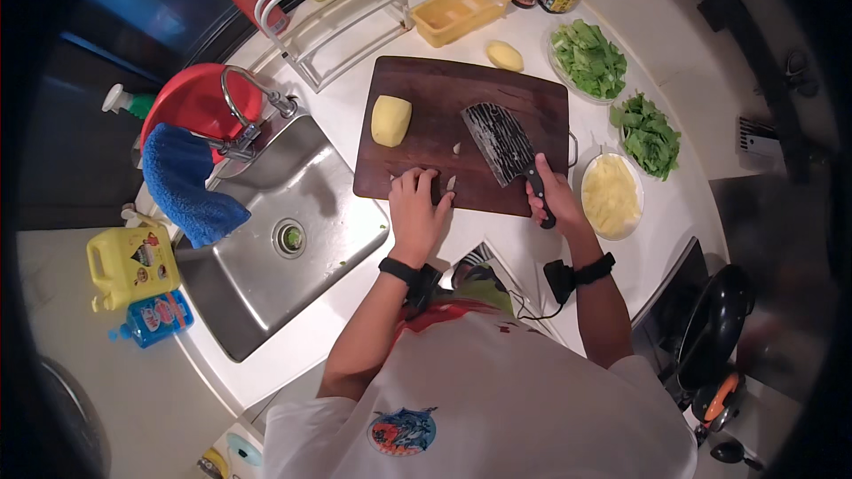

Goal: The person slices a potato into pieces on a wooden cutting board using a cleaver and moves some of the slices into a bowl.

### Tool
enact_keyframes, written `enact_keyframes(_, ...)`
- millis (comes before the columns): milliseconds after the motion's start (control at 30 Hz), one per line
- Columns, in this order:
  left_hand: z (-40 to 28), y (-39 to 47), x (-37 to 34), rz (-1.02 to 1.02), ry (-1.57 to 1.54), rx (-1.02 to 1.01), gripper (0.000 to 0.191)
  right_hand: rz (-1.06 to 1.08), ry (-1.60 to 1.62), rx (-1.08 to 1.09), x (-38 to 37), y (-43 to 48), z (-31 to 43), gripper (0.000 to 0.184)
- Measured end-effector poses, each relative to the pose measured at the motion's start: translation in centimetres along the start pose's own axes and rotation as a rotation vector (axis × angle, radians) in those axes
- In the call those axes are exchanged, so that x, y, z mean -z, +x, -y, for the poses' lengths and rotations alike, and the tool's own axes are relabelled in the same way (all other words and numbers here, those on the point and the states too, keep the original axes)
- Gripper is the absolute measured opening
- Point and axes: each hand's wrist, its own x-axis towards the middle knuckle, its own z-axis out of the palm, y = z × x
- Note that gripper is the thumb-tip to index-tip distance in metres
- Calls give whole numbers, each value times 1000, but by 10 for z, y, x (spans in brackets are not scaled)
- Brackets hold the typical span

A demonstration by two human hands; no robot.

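Observation:
My right hand [556,194] grips the black handle of a cleaver [498,140], whose dark patterned blade lies over the right half of a dark wooden cutting board [432,83]. At the board's near edge, my left hand [418,209] rests palm down with its fingers spread over the wood. Close to its fingertips is a small pale piece, perhaps a garlic clove [451,183]. A second such piece [456,148] lies farther in. On the board's left side sits a peeled potato [391,121], one end cut flat. Anything under my left fingers is hidden.
Left of the board is a steel sink [266,293] with a blue towel [180,179] over its faucet. To the right stand a plate of pale slices [611,196] and two lots of chopped greens [589,60]. Another potato [504,56] and a yellow container [459,13] lie beyond the board.

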Motion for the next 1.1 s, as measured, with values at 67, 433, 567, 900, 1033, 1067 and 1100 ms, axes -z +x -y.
enact_keyframes(67,7,12,-4,-8,22,1,45,0,-47,-99,1,11,3,64)
enact_keyframes(433,23,52,-10,24,-43,-109,40,-13,-127,-102,3,-2,-8,65)
enact_keyframes(567,17,58,-12,80,-75,-206,30,-15,-92,-139,4,-11,-19,66)
enact_keyframes(900,28,58,-18,101,-252,-303,17,26,115,-227,-14,-34,-44,66)
enact_keyframes(1033,17,55,-19,119,-310,-351,14,48,243,-286,-16,-44,-54,66)
enact_keyframes(1067,11,57,-20,128,-293,-385,12,67,247,-260,-14,-48,-54,66)
enact_keyframes(1100,2,58,-22,140,-281,-423,11,78,252,-233,-11,-54,-55,66)
